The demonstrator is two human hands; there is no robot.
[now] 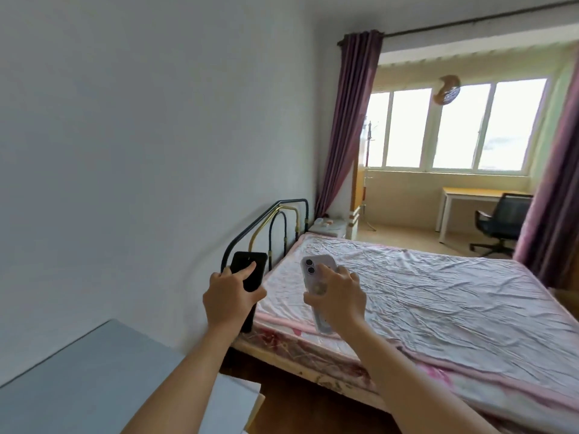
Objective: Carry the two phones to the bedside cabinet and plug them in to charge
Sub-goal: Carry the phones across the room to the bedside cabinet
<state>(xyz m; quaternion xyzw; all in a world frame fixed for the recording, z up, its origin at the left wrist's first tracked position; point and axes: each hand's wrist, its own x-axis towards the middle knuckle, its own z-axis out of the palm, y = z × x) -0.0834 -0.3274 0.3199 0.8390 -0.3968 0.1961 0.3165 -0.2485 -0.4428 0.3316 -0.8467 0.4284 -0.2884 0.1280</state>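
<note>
Black phone upright in the left hand, fingers curled round its edges, forefinger laid flat across its dark face. Pale phone in a clear case, twin lenses up and toward the camera, clamped in the right hand, thumb on one long edge, fingers over the back. Both held out in front at about the same height, near each other but not touching, over the near corner of the bed.

Step in hand, by the look of it: the carry. Cabinet well off, past the headboard at the far corner of the bed, beside the curtain; something small on its top, too blurred to name. No charger or cable to be made out from here.

To carry well: keep each grip firm along the long edges, not on the glass; keep the phones apart to spare the lenses and screen; walk along the bed side with arms drawn in a little. Pale case likely slick, so thumb pressure matters. Worth setting one phone down on the cabinet first, freeing a hand for the cable.

Both arms bare, stretched forward, elbows slightly bent, wrists level, backs of hands toward the camera. Grey tabletop low at left, clear of the arms.
</note>
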